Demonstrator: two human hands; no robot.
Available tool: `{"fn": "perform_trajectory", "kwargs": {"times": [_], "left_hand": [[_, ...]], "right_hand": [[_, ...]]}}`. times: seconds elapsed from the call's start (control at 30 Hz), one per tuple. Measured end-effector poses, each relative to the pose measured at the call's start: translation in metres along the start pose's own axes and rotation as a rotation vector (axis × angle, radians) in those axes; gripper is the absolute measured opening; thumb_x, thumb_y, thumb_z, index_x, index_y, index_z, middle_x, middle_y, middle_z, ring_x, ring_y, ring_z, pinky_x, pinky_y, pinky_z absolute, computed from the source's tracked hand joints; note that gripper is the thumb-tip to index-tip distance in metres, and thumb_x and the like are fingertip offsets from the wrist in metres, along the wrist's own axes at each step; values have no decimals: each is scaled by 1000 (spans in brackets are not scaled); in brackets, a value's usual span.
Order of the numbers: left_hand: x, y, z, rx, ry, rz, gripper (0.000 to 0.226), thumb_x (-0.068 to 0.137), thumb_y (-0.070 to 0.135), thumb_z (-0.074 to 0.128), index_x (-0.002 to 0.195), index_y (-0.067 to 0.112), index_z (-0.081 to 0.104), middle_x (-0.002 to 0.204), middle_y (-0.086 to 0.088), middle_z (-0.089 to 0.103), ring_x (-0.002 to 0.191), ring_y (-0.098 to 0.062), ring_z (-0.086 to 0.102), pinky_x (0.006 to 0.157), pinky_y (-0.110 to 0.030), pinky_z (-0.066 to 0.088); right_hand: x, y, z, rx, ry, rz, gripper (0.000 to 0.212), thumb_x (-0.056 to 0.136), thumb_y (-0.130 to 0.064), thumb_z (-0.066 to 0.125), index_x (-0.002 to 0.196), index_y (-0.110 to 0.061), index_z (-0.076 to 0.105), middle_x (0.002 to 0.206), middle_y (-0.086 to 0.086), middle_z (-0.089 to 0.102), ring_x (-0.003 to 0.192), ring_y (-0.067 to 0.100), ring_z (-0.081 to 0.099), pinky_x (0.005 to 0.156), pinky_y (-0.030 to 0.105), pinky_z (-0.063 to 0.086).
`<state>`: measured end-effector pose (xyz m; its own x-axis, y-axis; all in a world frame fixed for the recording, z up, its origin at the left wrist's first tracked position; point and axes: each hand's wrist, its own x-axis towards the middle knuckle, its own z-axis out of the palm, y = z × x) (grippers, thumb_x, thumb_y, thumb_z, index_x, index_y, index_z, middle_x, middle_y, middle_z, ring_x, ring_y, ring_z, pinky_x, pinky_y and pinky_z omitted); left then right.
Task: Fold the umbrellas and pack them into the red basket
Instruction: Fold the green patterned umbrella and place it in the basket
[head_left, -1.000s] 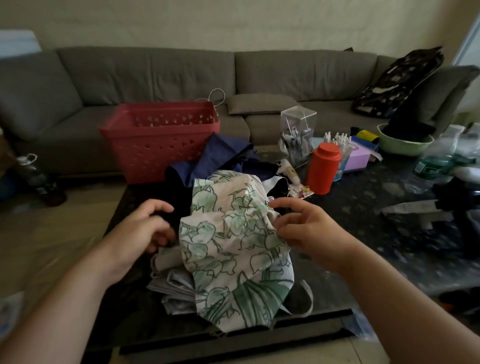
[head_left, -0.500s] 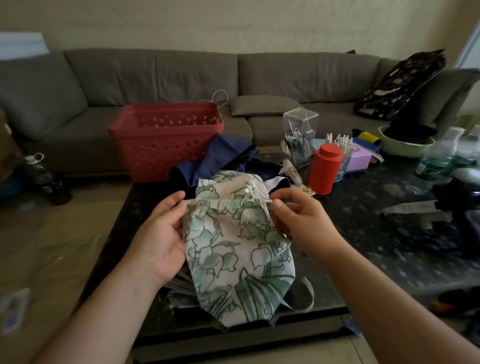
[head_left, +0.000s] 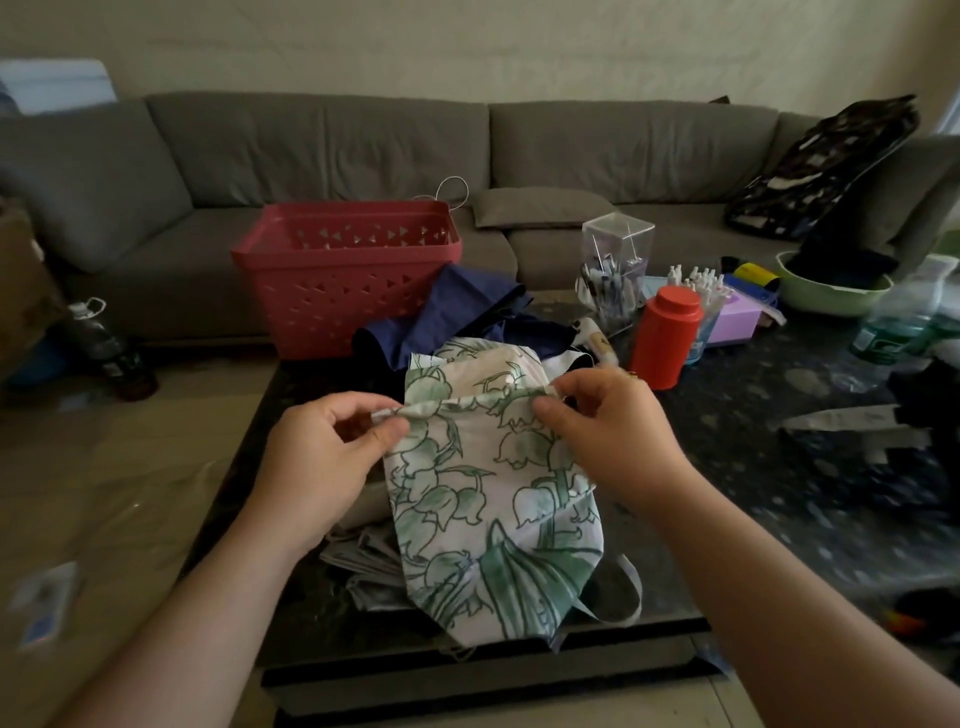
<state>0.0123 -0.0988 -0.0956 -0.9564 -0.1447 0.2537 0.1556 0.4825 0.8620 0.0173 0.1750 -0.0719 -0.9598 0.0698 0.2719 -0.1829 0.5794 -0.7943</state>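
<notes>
Hands pinch floral umbrella (head_left: 488, 483) — we see both clamped on its folded edge.
Left hand (head_left: 322, 457), right hand (head_left: 613, 431); red basket (head_left: 348, 275) behind on counter (head_left: 779, 467).

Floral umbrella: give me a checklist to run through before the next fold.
1. Left hand pinches the floral umbrella at its top edge: ok.
2. Right hand pinches the same edge: ok.
3. Edge stretched between both hands: ok.
4. Canopy folded compactly: not ok, it hangs loose.
5. Red basket open and nothing seen inside: ok.
6. Navy umbrella folded: not ok, it lies rumpled beside the basket.
</notes>
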Motion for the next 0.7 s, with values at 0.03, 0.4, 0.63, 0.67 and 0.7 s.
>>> {"fn": "perform_trajectory", "kwargs": {"times": [0.03, 0.4, 0.63, 0.67, 0.7], "left_hand": [[0, 0, 3, -36, 39, 20, 9, 89, 32, 82, 95, 37, 77, 96, 7, 75, 86, -5, 70, 82, -39, 60], [4, -28, 30, -108, -420, -212, 71, 70, 55, 91, 128, 45, 51, 118, 20, 68, 106, 1, 65, 93, -31, 55], [5, -40, 40, 217, -291, -236, 44, 92, 60, 69, 125, 32, 61, 113, 16, 65, 103, -6, 62, 88, -33, 54], [4, -39, 40, 271, -295, -223, 42, 94, 63, 65, 122, 31, 61, 112, 15, 65, 102, -8, 63, 89, -36, 55], [3, -40, 41, 331, -296, -204, 42, 95, 65, 60, 120, 31, 58, 110, 13, 65, 101, -11, 63, 89, -38, 56]], "right_hand": [[2, 1, 0, -7, 26, -24, 10, 90, -39, 79, 95, -31, 75, 95, -16, 56, 84, -9, 55, 77, 16, 45], [17, 42, 20, 88, -32, 215, 24, 90, -40, 80, 77, -19, 77, 74, 0, 75, 68, 14, 74, 69, 43, 64], [35, 49, 39, -5, 34, 220, 28, 91, -48, 74, 74, -27, 73, 68, -3, 71, 71, 17, 69, 70, 42, 61], [36, 50, 42, -41, 33, 227, 29, 90, -51, 73, 74, -27, 72, 69, -4, 71, 72, 17, 69, 71, 42, 61], [38, 52, 44, -68, 41, 238, 29, 89, -55, 72, 77, -28, 72, 71, -5, 71, 74, 17, 68, 72, 43, 61]]}}
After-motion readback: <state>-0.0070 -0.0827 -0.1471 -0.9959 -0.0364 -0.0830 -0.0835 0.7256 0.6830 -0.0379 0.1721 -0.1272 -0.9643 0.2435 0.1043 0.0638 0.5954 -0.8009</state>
